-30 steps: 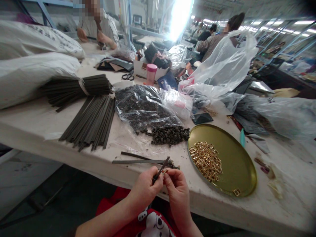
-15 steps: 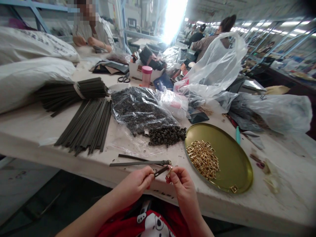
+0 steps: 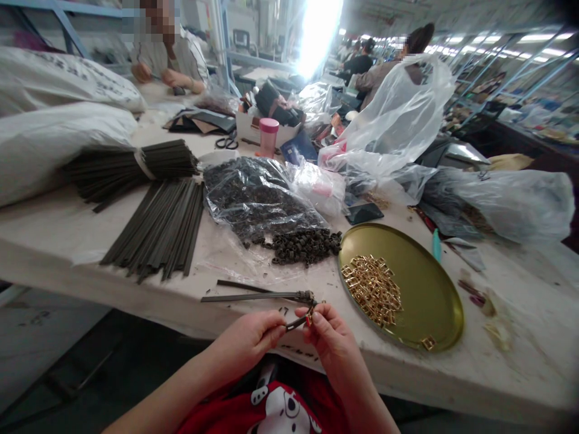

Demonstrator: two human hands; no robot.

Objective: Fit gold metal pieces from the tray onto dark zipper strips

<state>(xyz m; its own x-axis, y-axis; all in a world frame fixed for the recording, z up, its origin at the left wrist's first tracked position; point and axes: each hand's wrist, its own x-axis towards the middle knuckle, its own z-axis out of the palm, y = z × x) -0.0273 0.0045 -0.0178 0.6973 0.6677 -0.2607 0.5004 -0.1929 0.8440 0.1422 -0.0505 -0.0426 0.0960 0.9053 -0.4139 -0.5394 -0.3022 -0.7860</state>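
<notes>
Near the table's front edge, my left hand [image 3: 266,331] is closed on a short dark strap [image 3: 296,323] with a slot in it. My right hand [image 3: 328,325] pinches a small gold buckle [image 3: 309,317] at the strap's far end; the fingers partly cover it. Just beyond my hands lie a dark strap with a buckle [image 3: 257,296] and another plain strap [image 3: 239,286]. To the right, a round gold tray [image 3: 420,271] holds a heap of gold buckles [image 3: 373,290], with a lone buckle [image 3: 427,343] near its front rim.
Small dark loops [image 3: 303,247] spill from a clear plastic bag [image 3: 257,193]. Dark strips lie in a loose pile [image 3: 158,226] and a tied bundle [image 3: 140,163] at the left. Behind are scissors [image 3: 227,142], a pink-lidded jar [image 3: 268,137] and plastic bags [image 3: 393,120]. A co-worker [image 3: 169,66] sits across the table.
The strap's end has moved into the buckle at my right fingertips, and my hands have come closer together. My right fingers have closed further round the buckle.
</notes>
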